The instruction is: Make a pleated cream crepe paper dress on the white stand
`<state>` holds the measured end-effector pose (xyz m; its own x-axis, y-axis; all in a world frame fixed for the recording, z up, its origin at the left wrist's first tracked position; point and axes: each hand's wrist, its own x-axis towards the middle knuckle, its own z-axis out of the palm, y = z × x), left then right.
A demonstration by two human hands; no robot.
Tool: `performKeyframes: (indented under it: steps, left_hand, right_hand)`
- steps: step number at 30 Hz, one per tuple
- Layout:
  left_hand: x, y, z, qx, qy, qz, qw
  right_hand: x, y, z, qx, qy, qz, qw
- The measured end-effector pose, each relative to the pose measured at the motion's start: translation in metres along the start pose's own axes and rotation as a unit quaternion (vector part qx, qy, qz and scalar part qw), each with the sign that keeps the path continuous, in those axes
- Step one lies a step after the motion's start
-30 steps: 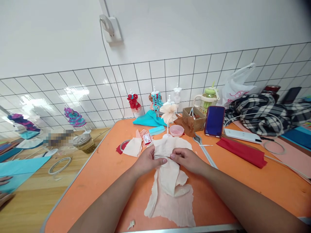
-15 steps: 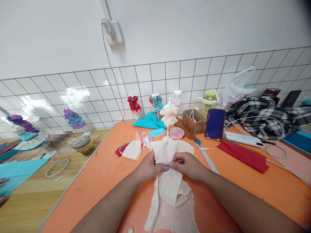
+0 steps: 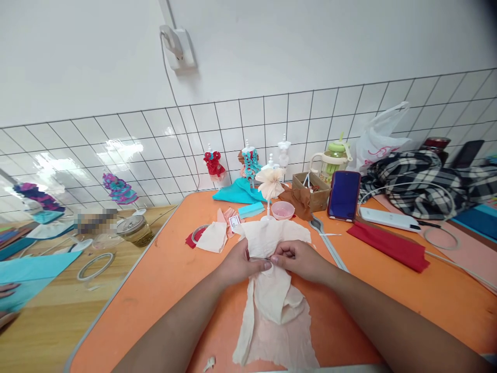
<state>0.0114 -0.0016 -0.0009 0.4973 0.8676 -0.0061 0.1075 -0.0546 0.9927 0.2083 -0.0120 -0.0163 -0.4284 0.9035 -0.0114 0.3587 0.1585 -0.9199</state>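
Observation:
A cream sheet of crepe paper (image 3: 272, 298) is pinched between my two hands over the orange table. My left hand (image 3: 245, 263) grips its left side, thumb on top and pointing right. From the other side my right hand (image 3: 297, 259) pinches the same paper, its fingers curled under the thumb. Both thumb tips nearly meet at the gathered middle. Above the hands the sheet fans out; below them it hangs in folds onto a thinner pale piece of paper (image 3: 285, 344). Just beyond stands a small white dress form (image 3: 271, 182) with a cream ruffled paper piece on it.
A pink bowl (image 3: 282, 211), scissors (image 3: 328, 241), a cardboard box (image 3: 311, 192) and a phone (image 3: 344, 195) lie behind and right. Red folded paper (image 3: 388, 246) is at right. At left are a tape roll (image 3: 199, 234) and, on the wooden table, another person's hand (image 3: 8, 291).
The view has shifted slightly. My hands keep their pinch on the paper in nearly the same place, and the other person's hand at far left shows a little more.

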Motion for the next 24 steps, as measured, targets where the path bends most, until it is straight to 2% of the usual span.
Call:
performKeyframes:
  steps: [4, 11, 21, 24]
  left_hand:
    - [0.001, -0.004, -0.002, -0.024, 0.000, 0.007, 1.000]
    - [0.001, -0.005, 0.004, 0.011, -0.002, -0.017, 1.000]
    - [0.001, -0.007, 0.009, 0.021, -0.012, -0.016, 1.000]
    - [0.000, -0.008, 0.007, 0.010, -0.017, 0.001, 1.000]
  right_hand:
    - [0.001, 0.001, -0.002, 0.010, -0.001, -0.009, 1.000]
    - [0.000, -0.001, 0.003, -0.020, 0.014, 0.005, 1.000]
    - [0.001, -0.001, 0.006, -0.047, 0.036, 0.000, 0.998]
    - [0.001, 0.000, 0.006, -0.051, 0.044, -0.001, 0.998]
